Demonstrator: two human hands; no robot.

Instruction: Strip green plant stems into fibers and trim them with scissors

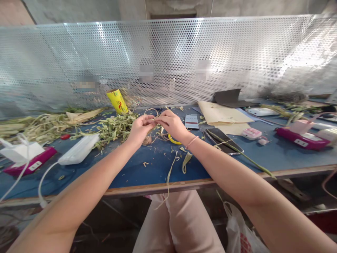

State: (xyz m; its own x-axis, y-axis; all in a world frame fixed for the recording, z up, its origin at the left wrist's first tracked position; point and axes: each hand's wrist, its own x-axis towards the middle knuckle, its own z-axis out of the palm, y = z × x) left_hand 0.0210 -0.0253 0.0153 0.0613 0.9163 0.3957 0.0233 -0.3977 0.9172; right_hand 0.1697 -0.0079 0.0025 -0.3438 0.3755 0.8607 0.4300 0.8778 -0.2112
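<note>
My left hand (142,129) and my right hand (170,123) meet over the middle of the blue table, fingers pinched close together. Between the fingertips is a thin pale strand (151,109) that curves up in a small loop; whether it is twine or plant fibre I cannot tell. Just below the hands lie a small brown ball of twine (147,140) and a yellow ring (173,140), both partly hidden. A heap of cut green plant pieces (113,126) lies beside my left hand. Dry plant strips (186,162) are scattered nearer the table edge.
A yellow roll (117,101) leans before the perforated metal screen (168,45). To the left are a white power bank (79,149) and a magenta power strip (31,165). A phone (223,141), a long green stem (252,164), brown paper (223,114) and another power strip (300,138) lie right.
</note>
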